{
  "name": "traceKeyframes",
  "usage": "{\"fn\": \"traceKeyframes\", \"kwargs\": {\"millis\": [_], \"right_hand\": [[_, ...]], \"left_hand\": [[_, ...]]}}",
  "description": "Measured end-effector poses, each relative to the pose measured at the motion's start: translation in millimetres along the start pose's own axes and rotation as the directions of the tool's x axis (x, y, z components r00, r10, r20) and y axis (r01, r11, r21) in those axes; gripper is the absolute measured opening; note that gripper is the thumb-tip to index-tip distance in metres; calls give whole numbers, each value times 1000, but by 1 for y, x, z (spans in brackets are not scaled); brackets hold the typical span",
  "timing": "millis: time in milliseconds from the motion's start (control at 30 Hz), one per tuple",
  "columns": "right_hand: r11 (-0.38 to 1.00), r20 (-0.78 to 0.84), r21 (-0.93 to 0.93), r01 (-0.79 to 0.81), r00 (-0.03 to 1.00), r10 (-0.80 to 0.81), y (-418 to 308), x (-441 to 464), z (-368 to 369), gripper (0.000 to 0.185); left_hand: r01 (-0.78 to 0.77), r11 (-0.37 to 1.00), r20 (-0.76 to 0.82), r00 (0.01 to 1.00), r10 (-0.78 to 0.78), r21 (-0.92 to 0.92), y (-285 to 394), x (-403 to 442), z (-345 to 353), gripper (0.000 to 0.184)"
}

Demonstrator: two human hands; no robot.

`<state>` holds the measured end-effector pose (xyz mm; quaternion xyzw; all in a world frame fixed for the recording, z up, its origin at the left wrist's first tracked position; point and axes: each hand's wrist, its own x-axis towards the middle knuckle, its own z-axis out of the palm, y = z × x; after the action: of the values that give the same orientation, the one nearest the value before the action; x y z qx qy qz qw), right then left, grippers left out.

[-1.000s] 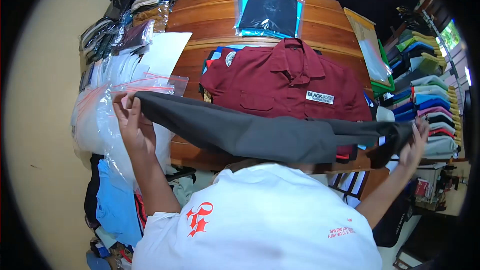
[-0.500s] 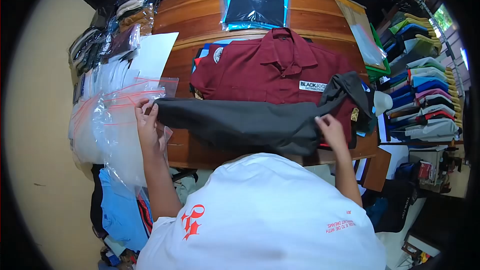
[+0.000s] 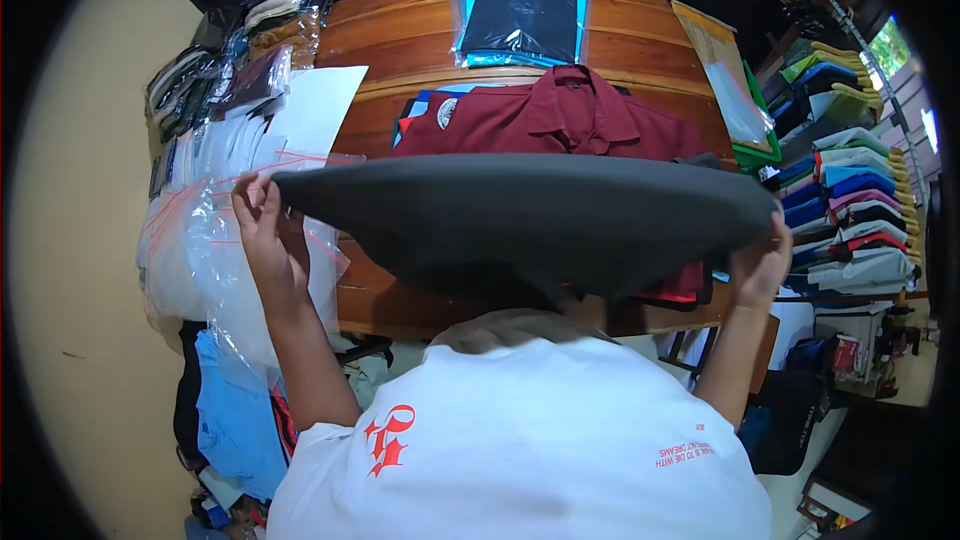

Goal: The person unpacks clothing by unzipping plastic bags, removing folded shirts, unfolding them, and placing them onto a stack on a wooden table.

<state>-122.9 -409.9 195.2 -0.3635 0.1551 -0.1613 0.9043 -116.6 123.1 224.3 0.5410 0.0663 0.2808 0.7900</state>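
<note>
1. The fingers of the left hand [image 3: 262, 230] are closed on the left end of the dark grey garment [image 3: 520, 215], left of the frame's centre.
2. The fingers of the right hand [image 3: 765, 255] grip its opposite end, right of centre; the edge of the cloth partly hides their tips.
3. Between the hands, the garment is stretched across the middle of the frame, its upper edge nearly straight and its lower part sagging.
4. Behind it, the maroon shirt [image 3: 480, 120] lies collar-up on other clothes on the table [image 3: 390, 30], its lower part mostly covered from view.
5. Near the left hand, clear plastic bags [image 3: 215, 260] with red strips spread over the table's left side.
6. At top centre lies a bagged black garment [image 3: 520, 20]; at upper left are piled packaged clothes [image 3: 180, 85].
7. On the right side, a green basket [image 3: 760, 145] sits near the hanging clothes [image 3: 860, 190].
8. A light blue cloth [image 3: 235, 420] is at lower left.
</note>
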Motion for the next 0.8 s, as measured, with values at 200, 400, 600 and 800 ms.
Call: {"fn": "traceKeyframes", "kwargs": {"millis": [200, 400, 600, 800], "right_hand": [[951, 307, -281, -127, 927, 214, -34, -9, 26, 29], [491, 171, -846, -206, 769, 616, 54, -4, -47, 34], [363, -197, -766, -531, 731, 653, 79, -29, -83, 33], [-169, -258, -959, -229, 445, 857, 67, -43, -56, 42]], "left_hand": [[-19, 986, 124, 991, 40, -165, 25, 9, 35, 31], [158, 971, 275, 956, -105, -181, 1, -7, 16, 30], [536, 835, 241, 799, -550, 129, -14, -30, -20, 31], [258, 394, 121, 684, -719, 882, -35, -67, -35, 61]]}}
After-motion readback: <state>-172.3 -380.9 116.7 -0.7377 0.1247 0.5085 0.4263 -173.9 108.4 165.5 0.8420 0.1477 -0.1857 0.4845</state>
